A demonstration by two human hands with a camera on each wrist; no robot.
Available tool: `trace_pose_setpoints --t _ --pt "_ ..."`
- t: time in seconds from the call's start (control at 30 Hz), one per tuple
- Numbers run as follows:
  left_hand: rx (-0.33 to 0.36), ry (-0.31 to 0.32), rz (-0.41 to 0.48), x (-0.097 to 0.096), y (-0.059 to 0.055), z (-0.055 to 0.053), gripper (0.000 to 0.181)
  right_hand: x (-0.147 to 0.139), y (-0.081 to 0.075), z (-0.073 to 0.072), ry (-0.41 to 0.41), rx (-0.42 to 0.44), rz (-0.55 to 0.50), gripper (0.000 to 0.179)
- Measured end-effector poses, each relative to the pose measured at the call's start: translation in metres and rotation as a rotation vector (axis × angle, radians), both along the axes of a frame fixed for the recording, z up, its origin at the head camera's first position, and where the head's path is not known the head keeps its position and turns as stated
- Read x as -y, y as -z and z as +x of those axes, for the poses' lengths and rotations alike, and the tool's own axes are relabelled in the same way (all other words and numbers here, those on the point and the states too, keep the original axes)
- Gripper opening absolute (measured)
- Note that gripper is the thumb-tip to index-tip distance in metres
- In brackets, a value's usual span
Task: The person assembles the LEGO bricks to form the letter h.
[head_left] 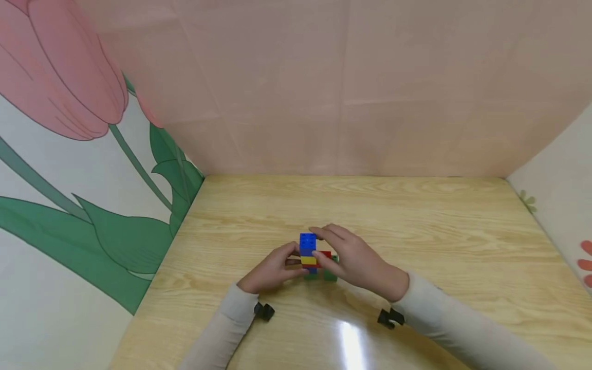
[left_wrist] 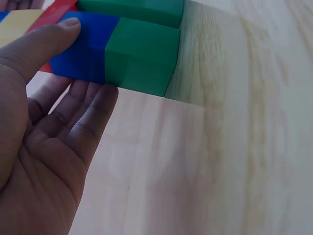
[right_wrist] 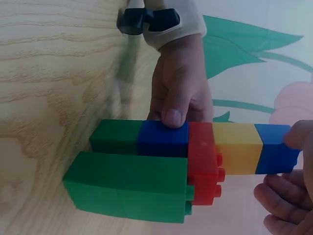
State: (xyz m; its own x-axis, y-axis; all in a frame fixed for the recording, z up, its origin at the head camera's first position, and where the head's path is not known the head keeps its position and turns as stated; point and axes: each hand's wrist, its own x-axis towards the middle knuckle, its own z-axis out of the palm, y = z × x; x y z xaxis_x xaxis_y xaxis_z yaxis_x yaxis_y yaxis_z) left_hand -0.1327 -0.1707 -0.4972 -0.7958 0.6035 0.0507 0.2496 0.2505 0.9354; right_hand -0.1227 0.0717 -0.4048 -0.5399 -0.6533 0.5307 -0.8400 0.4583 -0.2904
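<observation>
A structure of toy building bricks stands on the table between both hands. One column rises from a green brick through a lower blue brick, a long red brick and a yellow brick to a top blue brick. Beside its lower part stand green bricks, partly beneath the red brick's overhang. My left hand holds the column low, thumb on the lower blue brick and fingers on the opposite side. My right hand pinches the top blue brick between thumb and fingers.
The wood-grain table reaches back to a plain pink cloth wall. A tulip-printed panel borders the left side, and a pale printed panel the right. Black clips hang at both wrists.
</observation>
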Motion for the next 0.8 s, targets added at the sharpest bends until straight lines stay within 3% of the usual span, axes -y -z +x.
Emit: trace_pose_setpoints --t 0.23,0.5,0.67,0.8 --pt "-0.019 -0.019 -0.046 -0.001 0.001 0.000 0.046 -0.018 0.007 0.001 0.021 0.039 -0.057 0.057" --pt "-0.067 -0.072 -0.070 0.010 -0.014 0.005 0.054 -0.043 0.016 0.005 0.050 0.082 -0.095 0.059" --pt "-0.105 -0.079 -0.131 0.016 -0.028 0.017 0.060 -0.053 0.030 0.011 0.101 0.152 -0.063 0.055" --pt "-0.146 -0.066 -0.165 0.021 -0.031 0.030 0.058 -0.055 0.042 0.019 0.123 0.190 -0.041 0.055"
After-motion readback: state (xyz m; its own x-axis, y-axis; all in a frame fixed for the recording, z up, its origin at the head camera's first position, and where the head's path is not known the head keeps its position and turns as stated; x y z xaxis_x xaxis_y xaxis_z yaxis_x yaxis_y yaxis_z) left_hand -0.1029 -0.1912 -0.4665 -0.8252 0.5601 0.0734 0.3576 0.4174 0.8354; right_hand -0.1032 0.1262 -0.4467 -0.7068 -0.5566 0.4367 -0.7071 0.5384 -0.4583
